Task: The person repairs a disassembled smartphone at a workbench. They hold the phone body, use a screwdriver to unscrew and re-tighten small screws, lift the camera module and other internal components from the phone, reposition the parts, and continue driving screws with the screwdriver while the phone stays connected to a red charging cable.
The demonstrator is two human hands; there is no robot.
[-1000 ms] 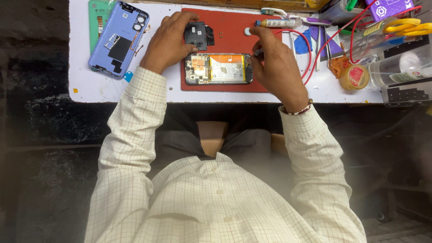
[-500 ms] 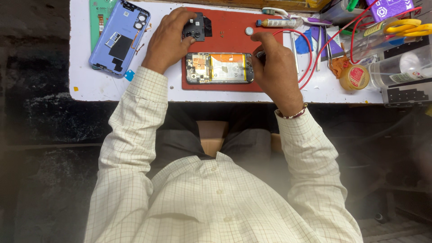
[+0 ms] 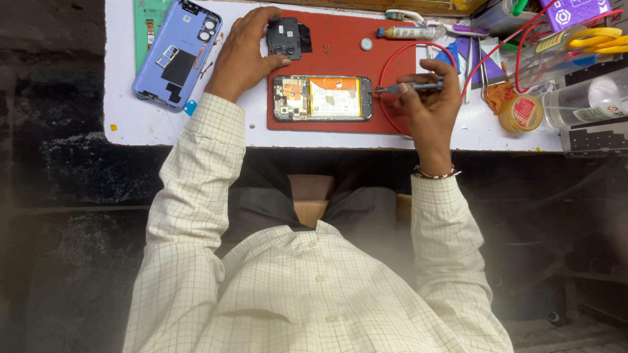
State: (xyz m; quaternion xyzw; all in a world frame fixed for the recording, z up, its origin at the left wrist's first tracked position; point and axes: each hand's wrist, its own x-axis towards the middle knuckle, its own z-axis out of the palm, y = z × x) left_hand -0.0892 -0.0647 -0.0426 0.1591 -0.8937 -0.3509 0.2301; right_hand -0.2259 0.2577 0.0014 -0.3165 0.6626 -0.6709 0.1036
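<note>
On the far left of the white desk [image 3: 124, 124] lies the lilac back cover [image 3: 176, 52] of a phone, inner side up, partly over a green sheet [image 3: 145, 19]. It sits near the desk edge, so a sweep of the left sleeve could push it off.

The left hand [image 3: 245, 49] rests on the red work mat [image 3: 340, 46]. Its fingers [image 3: 275, 62] are spread and press down; they close on nothing, and the fingertips touch a black camera frame part [image 3: 284, 36] that lies at the top of the mat. If this hand slides, the loose part may shift or fall behind the desk.

In the middle of the mat lies the opened phone [image 3: 322, 98], with its board and the orange area uncovered. Nothing clamps it, and the left hand does not hold it, so I think a hard push from the tool can make it turn or skid.

The right hand [image 3: 428, 108] has its fingers closed around a thin grey screwdriver [image 3: 409, 86], and the tip is at the right end of the phone. A slip here could scratch the board or strip a small screw.

A red wire [image 3: 392, 65] loops around this hand and could catch the wrist. Further right stand a small yellow jar [image 3: 517, 112] and clear containers [image 3: 582, 98], close enough to be knocked by the elbow.
</note>
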